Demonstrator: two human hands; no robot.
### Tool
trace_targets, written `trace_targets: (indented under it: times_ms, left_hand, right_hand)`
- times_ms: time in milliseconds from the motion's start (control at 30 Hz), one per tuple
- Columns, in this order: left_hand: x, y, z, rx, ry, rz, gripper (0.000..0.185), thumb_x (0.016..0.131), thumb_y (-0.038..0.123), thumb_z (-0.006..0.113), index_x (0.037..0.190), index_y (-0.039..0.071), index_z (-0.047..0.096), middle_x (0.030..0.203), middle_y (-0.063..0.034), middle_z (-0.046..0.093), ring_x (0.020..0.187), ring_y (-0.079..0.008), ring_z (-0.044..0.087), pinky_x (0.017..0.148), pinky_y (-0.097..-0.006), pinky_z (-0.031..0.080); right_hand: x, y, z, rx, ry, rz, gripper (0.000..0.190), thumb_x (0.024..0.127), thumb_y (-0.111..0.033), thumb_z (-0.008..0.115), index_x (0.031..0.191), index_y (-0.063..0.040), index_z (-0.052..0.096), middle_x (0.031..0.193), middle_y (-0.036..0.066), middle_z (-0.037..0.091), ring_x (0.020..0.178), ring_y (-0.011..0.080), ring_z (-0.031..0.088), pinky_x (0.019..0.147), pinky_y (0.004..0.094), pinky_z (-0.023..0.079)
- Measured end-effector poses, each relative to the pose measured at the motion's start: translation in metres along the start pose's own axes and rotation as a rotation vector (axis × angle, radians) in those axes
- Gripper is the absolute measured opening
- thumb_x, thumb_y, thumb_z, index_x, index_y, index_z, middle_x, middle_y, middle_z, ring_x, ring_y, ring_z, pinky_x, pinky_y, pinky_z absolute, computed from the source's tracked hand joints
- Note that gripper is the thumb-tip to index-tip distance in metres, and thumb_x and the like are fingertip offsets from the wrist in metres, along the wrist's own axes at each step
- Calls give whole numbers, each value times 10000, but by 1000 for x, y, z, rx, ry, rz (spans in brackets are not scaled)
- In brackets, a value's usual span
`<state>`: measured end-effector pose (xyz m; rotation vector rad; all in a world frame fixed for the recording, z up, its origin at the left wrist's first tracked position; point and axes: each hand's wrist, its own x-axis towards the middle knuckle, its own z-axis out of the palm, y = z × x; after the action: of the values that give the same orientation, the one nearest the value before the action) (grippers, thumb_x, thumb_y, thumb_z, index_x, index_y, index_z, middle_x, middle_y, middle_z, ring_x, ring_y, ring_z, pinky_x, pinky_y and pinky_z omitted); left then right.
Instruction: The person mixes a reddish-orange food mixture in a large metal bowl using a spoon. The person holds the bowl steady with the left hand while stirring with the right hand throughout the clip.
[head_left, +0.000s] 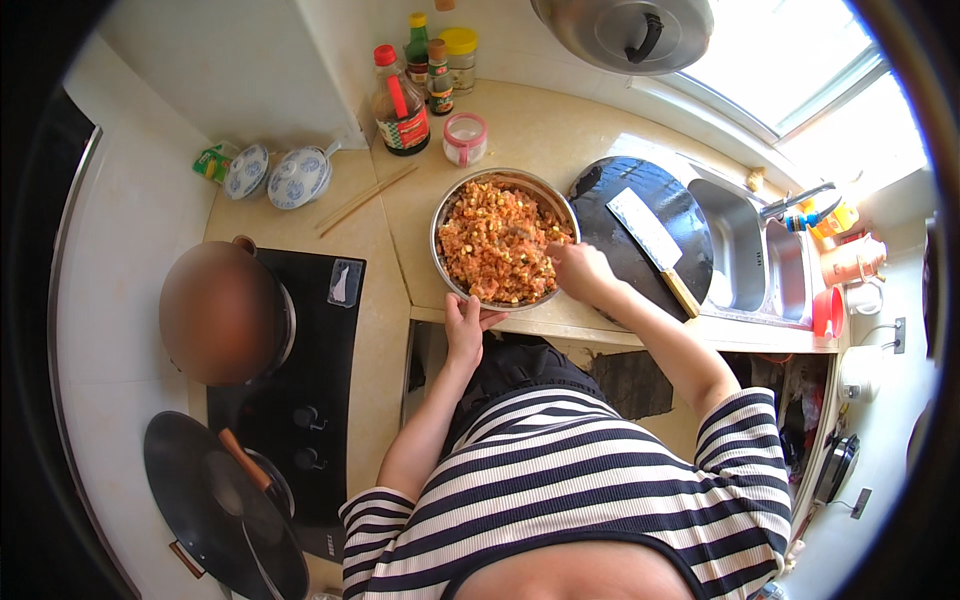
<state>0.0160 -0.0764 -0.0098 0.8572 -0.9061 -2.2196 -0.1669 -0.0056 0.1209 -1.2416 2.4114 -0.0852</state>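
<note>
A stainless steel mixing bowl (442, 279) at the counter's front edge is filled with an orange-brown minced mixture (495, 217) with pale diced bits. My left hand (466, 330) holds the near side of the bowl, thumb up against the wall and fingers beneath. Over the bowl's right rim, my right hand (583, 274) is curled around what seems to be a utensil; its handle is hidden by the fingers. A blurred greyish patch (517, 236) in the mixture may be its head. Right of the bowl, a cleaver (649, 229) lies on a round black board (600, 187).
A double sink (727, 232) adjoins the board. Behind the bowl stand a pink-rimmed jar (465, 142) and a red-capped sauce bottle (401, 112). Chopsticks (367, 199) and lidded bowls (300, 180) are at left. A black cooktop (322, 360) carries a wok (217, 495).
</note>
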Motion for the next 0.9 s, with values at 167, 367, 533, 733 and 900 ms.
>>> trace_targets:
  times_ms: [167, 367, 533, 733, 900]
  left_hand:
    - [-1, 3, 0, -7, 11, 1, 112, 947, 95, 393, 917, 36, 303, 927, -112, 475, 750, -258, 640, 650, -357, 589]
    - [0, 1, -2, -1, 16, 1, 118, 947, 96, 399, 898, 40, 307, 906, -107, 475, 749, -243, 632, 665, -363, 589]
    - [0, -1, -3, 0, 21, 2, 124, 949, 99, 400, 895, 38, 307, 904, -105, 475, 750, -241, 632, 672, -361, 589]
    - [1, -1, -4, -5, -3, -15, 96, 949, 94, 396, 930, 33, 324, 960, -123, 491, 775, -254, 637, 689, -372, 585]
    - [2, 5, -4, 11, -36, -30, 85, 943, 73, 394, 991, 23, 345, 996, -121, 496, 794, -262, 638, 692, -376, 583]
  right_hand:
    - [-8, 10, -23, 14, -88, -125, 296, 776, -100, 535, 1056, -134, 624, 817, 212, 632, 778, 343, 634, 669, 431, 509]
    - [0, 34, -25, -63, 41, -16, 300, 777, -56, 497, 1036, -126, 633, 801, 213, 629, 757, 339, 636, 655, 425, 508]
    - [11, 45, -4, -184, 61, -39, 188, 749, -24, 491, 879, -67, 620, 731, 191, 628, 693, 325, 640, 617, 418, 512]
    - [32, 48, -3, 205, -301, 64, 98, 720, -10, 528, 798, 11, 583, 504, 118, 545, 390, 239, 550, 352, 349, 427]
    - [29, 40, -12, 926, -424, 422, 102, 737, 29, 481, 797, -7, 556, 502, 48, 444, 346, 109, 339, 325, 261, 249]
